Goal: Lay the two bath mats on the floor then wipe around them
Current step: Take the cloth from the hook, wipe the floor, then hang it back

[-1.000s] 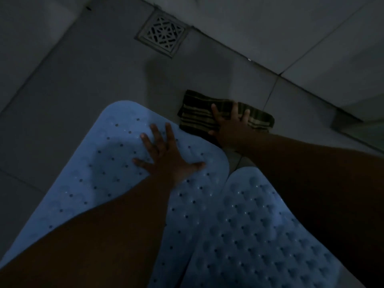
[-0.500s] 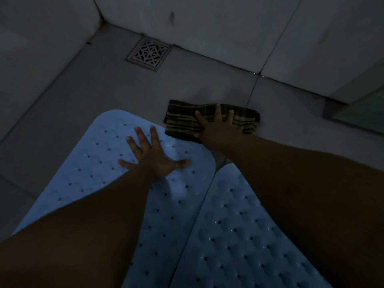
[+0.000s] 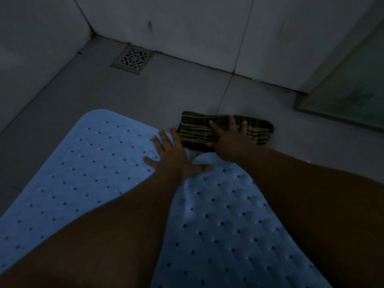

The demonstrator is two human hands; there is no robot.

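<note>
Two light blue bath mats with small holes lie side by side on the grey tiled floor: the left mat (image 3: 87, 167) and the right mat (image 3: 226, 225). My left hand (image 3: 172, 156) rests flat with spread fingers on the far end of the left mat, its thumb reaching onto the right mat. A dark striped cloth (image 3: 199, 132) lies folded on the floor just beyond the mats' far ends. My right hand (image 3: 230, 138) presses flat on the cloth with straight fingers. Both forearms hide the near parts of the mats.
A square metal floor drain (image 3: 134, 60) sits near the far wall corner. Tiled walls (image 3: 187, 28) close the far and left sides. A glass panel (image 3: 349, 84) stands at the right. Bare floor tiles (image 3: 104, 94) stretch between mats and drain.
The view has tilted up and shifted, showing more wall. The cloth under my right hand now sits further right, beyond the right mat's end, and my left thumb lies across the gap between the mats.
</note>
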